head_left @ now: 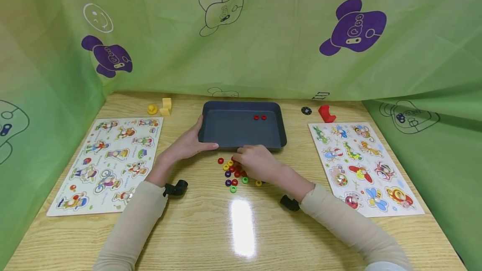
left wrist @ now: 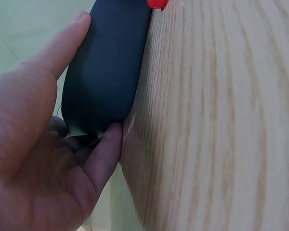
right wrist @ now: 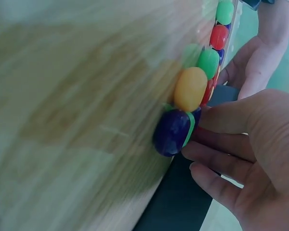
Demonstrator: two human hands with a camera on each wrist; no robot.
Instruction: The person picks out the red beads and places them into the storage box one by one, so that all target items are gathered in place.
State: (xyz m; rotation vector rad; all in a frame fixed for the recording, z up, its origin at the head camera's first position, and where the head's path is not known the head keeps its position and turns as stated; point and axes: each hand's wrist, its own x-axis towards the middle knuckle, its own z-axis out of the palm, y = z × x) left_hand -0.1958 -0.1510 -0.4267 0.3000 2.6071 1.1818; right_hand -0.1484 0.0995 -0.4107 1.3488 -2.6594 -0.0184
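Observation:
A dark grey tray (head_left: 241,131) lies on the table with two red ring-shaped beads (head_left: 264,117) inside. My left hand (head_left: 190,142) holds its near left corner, thumb along the near wall and fingers round the left side. A scatter of red, yellow, purple and green beads (head_left: 233,189) lies just in front of the tray. Over the far right part of them is my right hand (head_left: 257,162), fingers bent down and a red bead right at the fingertips. In the right wrist view, a purple bead (right wrist: 171,132) and an orange-yellow bead (right wrist: 190,89) hide some fingertips; I cannot tell whether they pinch one.
Picture puzzle boards lie on the left (head_left: 109,166) and right (head_left: 365,170). Toward the back stand a yellow duck (head_left: 152,109), a yellow block (head_left: 166,107), a black disc (head_left: 306,111) and a red block (head_left: 326,113). Green printed cloth (head_left: 263,66) encloses the table.

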